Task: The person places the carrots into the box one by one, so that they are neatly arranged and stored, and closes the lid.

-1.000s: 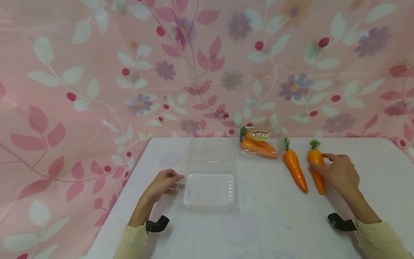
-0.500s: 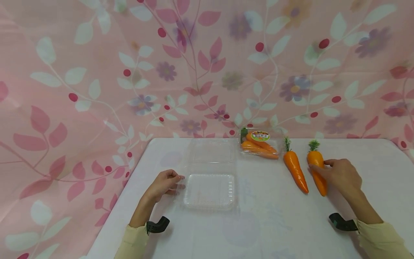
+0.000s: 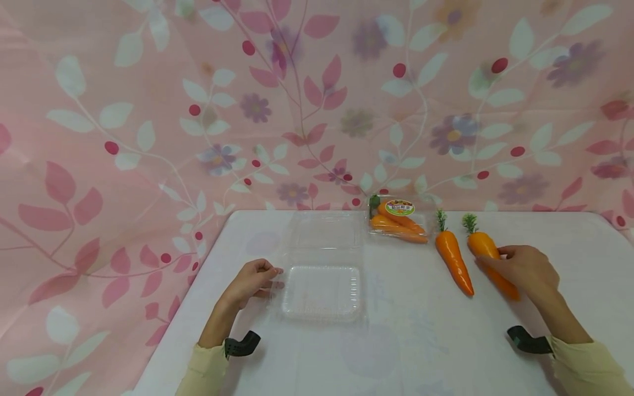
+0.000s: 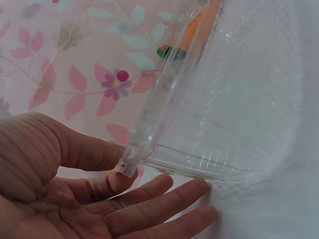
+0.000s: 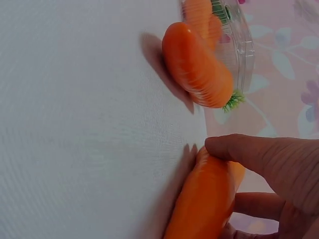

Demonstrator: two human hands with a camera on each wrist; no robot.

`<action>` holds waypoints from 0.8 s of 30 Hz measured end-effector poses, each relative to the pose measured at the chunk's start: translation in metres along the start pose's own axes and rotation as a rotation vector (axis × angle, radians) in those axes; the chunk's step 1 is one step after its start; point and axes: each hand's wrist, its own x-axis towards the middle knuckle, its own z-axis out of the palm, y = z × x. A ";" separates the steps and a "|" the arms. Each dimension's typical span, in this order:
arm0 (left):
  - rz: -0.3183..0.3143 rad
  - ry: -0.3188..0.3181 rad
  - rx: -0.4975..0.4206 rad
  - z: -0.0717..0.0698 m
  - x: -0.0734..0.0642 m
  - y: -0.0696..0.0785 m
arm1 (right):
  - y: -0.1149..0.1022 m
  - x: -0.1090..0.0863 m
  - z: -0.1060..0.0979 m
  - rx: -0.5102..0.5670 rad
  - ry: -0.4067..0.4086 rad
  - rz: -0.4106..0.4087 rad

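My left hand (image 3: 250,283) pinches the left rim of a clear plastic clamshell container (image 3: 319,294) between thumb and index finger, while its other fingers spread below. The container lies with its lid folded back, and its tray shows no contents. At the right, my right hand (image 3: 527,269) grips an orange carrot (image 3: 480,243) with a green leafy top, thumb on one side and fingers on the other. The right wrist view shows this carrot (image 5: 204,199) tilted, a shadow beside it. A second carrot (image 3: 452,261) lies to its left, untouched.
A closed clear box (image 3: 421,204) with carrots and a round label stands at the table's back edge, behind the open container's right side. The table (image 3: 411,352) has a white cloth. A pink floral curtain (image 3: 317,110) hangs right behind it.
The carrot in my right hand has turned, its leafy top swinging left and its tip swinging right. The right hand has shifted slightly right and nearer. My left hand and the container have stayed put.
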 end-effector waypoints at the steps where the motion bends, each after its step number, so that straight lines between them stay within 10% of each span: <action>1: 0.000 -0.001 0.003 0.000 0.000 0.000 | 0.001 0.000 0.000 0.002 0.004 -0.002; 24: 0.001 -0.001 0.012 0.000 0.002 -0.001 | -0.016 -0.016 -0.019 0.018 0.068 -0.030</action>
